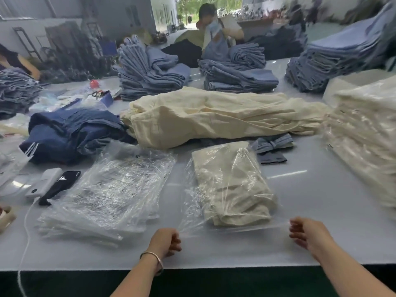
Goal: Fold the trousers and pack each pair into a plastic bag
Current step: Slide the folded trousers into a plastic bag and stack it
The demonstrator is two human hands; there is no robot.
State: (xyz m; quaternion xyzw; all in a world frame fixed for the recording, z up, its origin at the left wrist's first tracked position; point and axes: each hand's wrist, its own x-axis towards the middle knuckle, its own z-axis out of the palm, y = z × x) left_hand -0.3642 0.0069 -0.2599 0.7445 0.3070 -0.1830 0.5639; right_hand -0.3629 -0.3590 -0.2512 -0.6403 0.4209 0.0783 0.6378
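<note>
Both hands at the near edge of the table [321, 189], each pinching a corner of the open mouth of the plastic bag [190, 202]: left hand [166, 242] curled on the left corner, right hand [307, 232] on the right corner, film stretched taut between. Folded cream trousers [233, 189] already inside the bag, lying flat just beyond the hands, slightly askew toward the right. Probably the closing step: best to keep the mouth pulled evenly, shake or slide the fold fully to the bottom, press out trapped air, then turn the flap over squarely so no cloth catches in the seal. Slippery, clingy film; uneven pull likely to bunch the fold. Stack of empty bags [102, 198] just left of the work, within easy reach. Loose heap of cream trousers [214, 116] across the middle, waiting. Pile of packed bags [364, 133] at the right. Dark blue garments [70, 131] at the left, with a white handheld device [44, 182] and a dark phone [62, 183] beside them. Smooth, pale, glossy tabletop, good for sliding. Stacks of folded jeans [150, 69] farther back, another person [216, 28] working behind them, open doorway with greenery beyond.
</note>
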